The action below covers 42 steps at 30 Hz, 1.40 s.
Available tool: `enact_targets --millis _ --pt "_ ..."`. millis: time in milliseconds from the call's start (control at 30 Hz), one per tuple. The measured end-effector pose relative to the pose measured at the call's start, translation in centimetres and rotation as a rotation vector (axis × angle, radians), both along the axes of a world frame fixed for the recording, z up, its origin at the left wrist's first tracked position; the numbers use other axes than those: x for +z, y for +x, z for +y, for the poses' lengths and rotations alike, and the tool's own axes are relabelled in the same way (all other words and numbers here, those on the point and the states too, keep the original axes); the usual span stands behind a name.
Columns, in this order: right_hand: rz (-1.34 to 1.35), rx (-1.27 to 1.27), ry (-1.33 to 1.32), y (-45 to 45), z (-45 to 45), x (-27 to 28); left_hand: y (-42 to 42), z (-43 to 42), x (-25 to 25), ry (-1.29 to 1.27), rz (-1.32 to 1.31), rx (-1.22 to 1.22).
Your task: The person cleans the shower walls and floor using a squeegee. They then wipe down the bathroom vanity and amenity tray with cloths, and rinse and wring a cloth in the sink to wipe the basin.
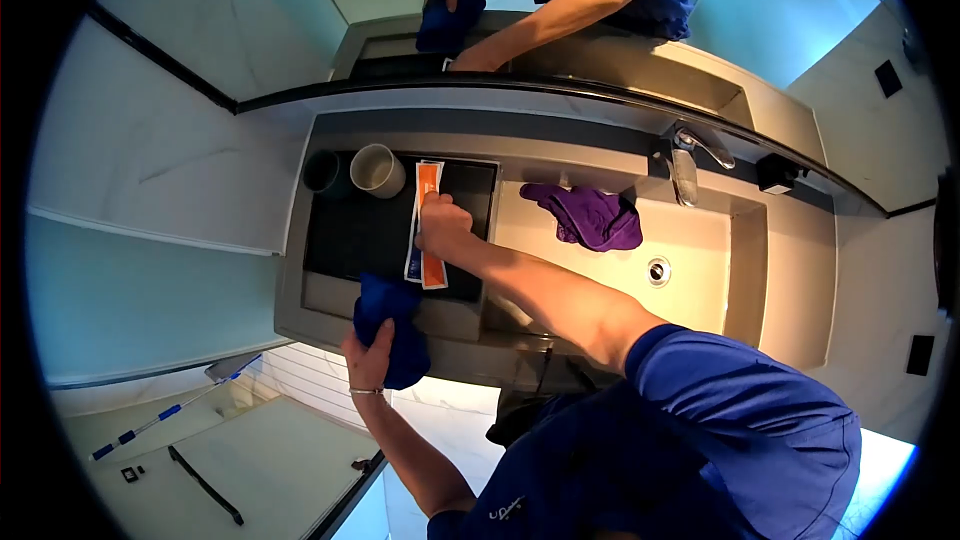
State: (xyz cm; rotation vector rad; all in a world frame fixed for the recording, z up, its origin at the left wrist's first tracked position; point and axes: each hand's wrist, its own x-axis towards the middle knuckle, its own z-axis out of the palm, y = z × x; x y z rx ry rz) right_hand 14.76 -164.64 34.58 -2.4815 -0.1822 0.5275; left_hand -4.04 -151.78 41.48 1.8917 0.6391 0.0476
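Observation:
My left hand (370, 358) grips a folded dark blue cloth (405, 340) at the front edge of the counter, thumb on top of it. Further in, my right hand (443, 224) is closed over two long slim packets, an orange-and-white packet (434, 271) and a blue-and-white packet (413, 262). They lie side by side on a black tray (355, 230), and my fingers partly cover them. A pale cup (377, 171) and a dark green cup (325, 174) stand at the tray's back left.
Right of the tray, a purple cloth (590, 217) lies in the sink (690, 285), near the drain (657, 271). A chrome faucet (685, 165) rises behind it. The mirror (590, 40) along the back reflects my arms. A small black box (776, 173) sits at the back right.

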Motion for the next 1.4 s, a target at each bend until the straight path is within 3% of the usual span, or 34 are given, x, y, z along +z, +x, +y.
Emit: enact_targets --millis 167,267,333,400,467,533,700,800,867,933,1000,1067,1167,1267,1400 --pt "0.18 -0.167 0.041 0.6 -1.7 0.9 2.8 1.9 -2.2 0.115 -0.15 -0.043" --pt "0.123 -0.252 0.446 0.4 -5.2 -3.1 6.2 2.9 -3.2 0.179 -0.266 -0.026" --pt "0.121 -0.308 0.631 0.2 -7.7 -3.2 9.5 4.9 -7.9 0.404 -0.21 -0.012" --pt "0.273 -0.47 0.947 -0.3 -10.2 -2.8 12.1 0.3 -4.4 0.748 0.079 -0.066" --pt "0.549 -0.28 1.203 -0.8 -14.5 0.7 14.8 -2.5 -6.3 0.818 0.204 -0.135" --pt "0.629 -0.354 1.328 -1.6 -17.0 0.1 16.8 -7.3 -6.0 0.958 0.29 -0.253" --pt "0.628 -0.443 1.321 -2.4 -18.8 0.4 16.1 -12.8 -6.7 1.064 -0.054 -0.6" --pt "0.538 -0.481 1.255 -2.0 -18.3 1.7 13.5 -10.3 -5.7 0.962 0.013 -0.806" --pt "0.471 -0.349 1.149 -1.4 -17.1 1.0 11.7 -8.8 -4.7 1.056 0.125 -0.945" --pt "0.369 -0.431 0.967 -2.2 -13.6 1.7 10.5 -7.7 -2.5 1.078 0.234 -0.967" --pt "0.347 -0.332 0.877 -3.1 -11.0 0.0 8.6 -7.1 0.7 1.126 0.377 -0.915" --pt "0.346 -0.315 0.798 -4.7 -9.1 1.0 6.4 -6.4 3.9 0.978 0.631 -0.867" --pt "0.427 -0.223 0.726 -5.5 -8.5 0.5 3.9 -5.3 4.0 0.895 0.822 -0.871" --pt "0.361 -0.344 0.737 -5.9 -9.2 -0.2 2.0 -3.1 -0.3 0.899 0.729 -0.727" --pt "0.258 -0.328 0.696 -5.2 -10.2 -1.7 2.6 -3.2 -0.5 0.825 0.672 -0.65"
